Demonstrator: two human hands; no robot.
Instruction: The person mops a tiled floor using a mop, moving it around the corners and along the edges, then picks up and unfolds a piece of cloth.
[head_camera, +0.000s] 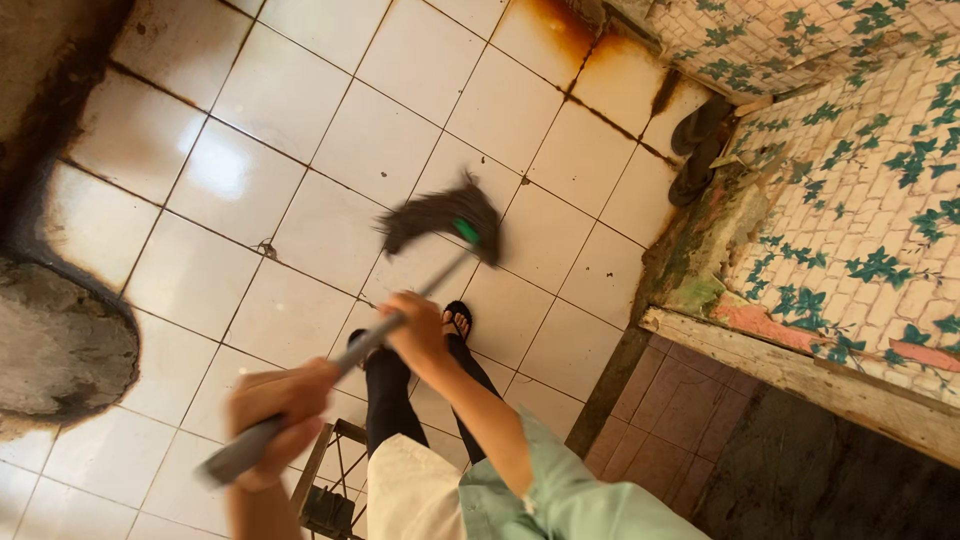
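I hold a broom with a grey handle slanted across white floor tiles. Its dark bristle head, with a green collar, rests blurred on the floor ahead of my feet. My left hand is shut around the handle's near end. Further down the handle, my right hand grips it, its arm in a pale green sleeve. My legs in dark trousers and a foot in a black sandal show beneath the handle.
A pair of dark slippers lies by a wall tiled with green leaf patterns. A wooden frame borders a darker floor at the right. A rough grey concrete mass sits left. A metal-framed stand is near my legs.
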